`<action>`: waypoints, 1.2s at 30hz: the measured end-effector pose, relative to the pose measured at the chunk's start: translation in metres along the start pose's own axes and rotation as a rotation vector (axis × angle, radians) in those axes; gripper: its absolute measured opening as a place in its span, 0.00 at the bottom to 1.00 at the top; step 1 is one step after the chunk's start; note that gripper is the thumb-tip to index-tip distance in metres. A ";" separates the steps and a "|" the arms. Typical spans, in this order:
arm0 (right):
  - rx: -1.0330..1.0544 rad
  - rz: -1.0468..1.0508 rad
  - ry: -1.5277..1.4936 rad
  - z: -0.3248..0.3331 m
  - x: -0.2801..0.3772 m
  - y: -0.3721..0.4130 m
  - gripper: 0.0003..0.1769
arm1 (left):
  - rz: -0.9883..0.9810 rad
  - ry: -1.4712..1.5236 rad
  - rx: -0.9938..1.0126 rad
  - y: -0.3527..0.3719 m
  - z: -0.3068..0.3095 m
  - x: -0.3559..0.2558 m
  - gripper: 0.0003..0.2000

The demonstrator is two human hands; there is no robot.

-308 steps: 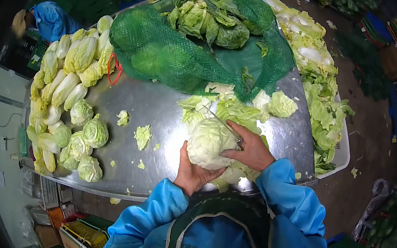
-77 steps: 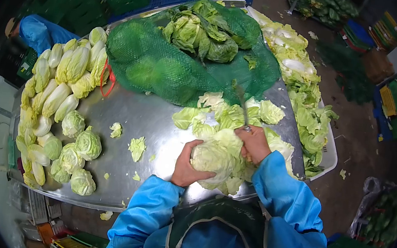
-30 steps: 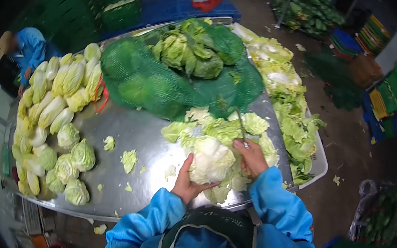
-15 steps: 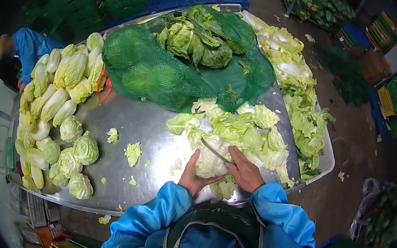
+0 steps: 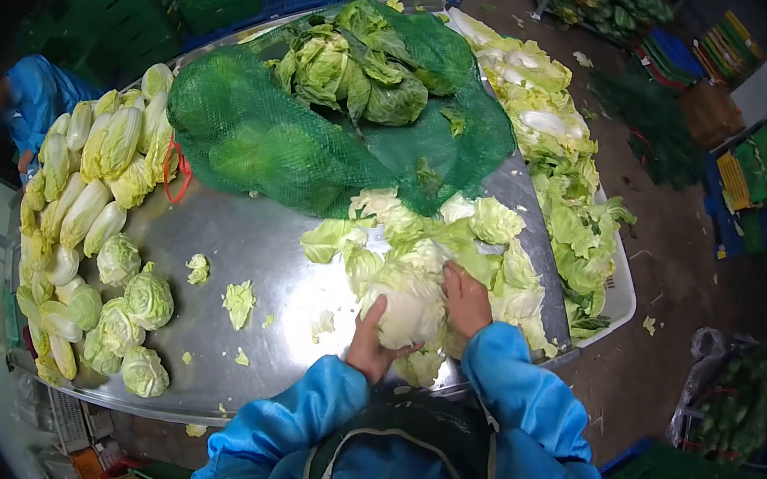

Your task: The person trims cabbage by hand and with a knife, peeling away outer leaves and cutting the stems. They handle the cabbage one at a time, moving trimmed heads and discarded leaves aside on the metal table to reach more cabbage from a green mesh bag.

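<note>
A pale, stripped cabbage (image 5: 406,305) sits near the table's front edge among loose leaves. My left hand (image 5: 374,345) is wrapped round its left and lower side, thumb up along it. My right hand (image 5: 467,304) is at the cabbage's upper right side with fingers curled in. What those fingers close on is hidden. Loose cabbage leaves (image 5: 489,244) lie spread behind and to the right of the cabbage. Beyond them is a green mesh bag (image 5: 270,142), with a leafy green cabbage (image 5: 323,72) on its open part.
Napa cabbages (image 5: 110,145) and trimmed round cabbages (image 5: 148,299) line the left of the metal table (image 5: 204,352). A white bin (image 5: 623,295) heaped with leaves (image 5: 571,211) borders the right side. Another person in blue (image 5: 39,97) is at far left. Green crates (image 5: 134,3) stand behind.
A thin, dark knife-like strip lay across the cabbage from my right hand; now it is out of sight. My right hand has moved up the cabbage's right side. The whole view has shifted slightly.
</note>
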State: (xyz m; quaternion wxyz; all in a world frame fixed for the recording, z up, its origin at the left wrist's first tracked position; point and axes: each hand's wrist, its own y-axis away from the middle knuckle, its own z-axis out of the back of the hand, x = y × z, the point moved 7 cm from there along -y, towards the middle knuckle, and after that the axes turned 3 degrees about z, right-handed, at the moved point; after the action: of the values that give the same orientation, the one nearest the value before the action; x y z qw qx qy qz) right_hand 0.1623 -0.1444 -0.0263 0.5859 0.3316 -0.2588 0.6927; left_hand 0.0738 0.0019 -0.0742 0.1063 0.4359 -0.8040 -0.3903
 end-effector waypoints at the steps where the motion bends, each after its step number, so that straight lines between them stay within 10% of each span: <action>1: -0.055 -0.135 -0.203 0.004 -0.013 -0.009 0.20 | -0.036 -0.069 0.002 0.000 0.000 0.000 0.30; 8: 0.004 -0.636 -0.801 0.017 -0.039 -0.023 0.24 | -0.033 -0.061 0.230 0.022 0.033 -0.018 0.31; 12: -0.115 -0.433 -0.959 0.074 -0.001 -0.024 0.24 | -0.137 -0.104 0.301 0.024 0.037 -0.038 0.29; 18: 0.211 0.088 -0.353 0.060 0.079 -0.001 0.40 | -0.136 -0.275 0.225 0.002 0.023 -0.053 0.26; 26: 0.317 -0.125 -0.695 0.071 0.093 0.022 0.26 | -0.109 -0.411 0.304 0.011 0.000 -0.054 0.26; 29: 0.006 0.398 -0.208 0.073 0.113 0.030 0.23 | -0.083 -0.430 0.352 0.008 0.003 -0.052 0.27; 36: 0.031 0.075 -0.222 0.083 0.111 0.049 0.15 | 0.052 -0.453 0.405 0.002 0.005 -0.041 0.29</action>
State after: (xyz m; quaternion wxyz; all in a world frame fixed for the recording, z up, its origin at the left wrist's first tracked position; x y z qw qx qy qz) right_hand 0.1171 -0.1438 0.1134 0.5222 0.4053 -0.3238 0.6769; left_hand 0.0947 0.0373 -0.0692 -0.1547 0.3293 -0.8796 -0.3064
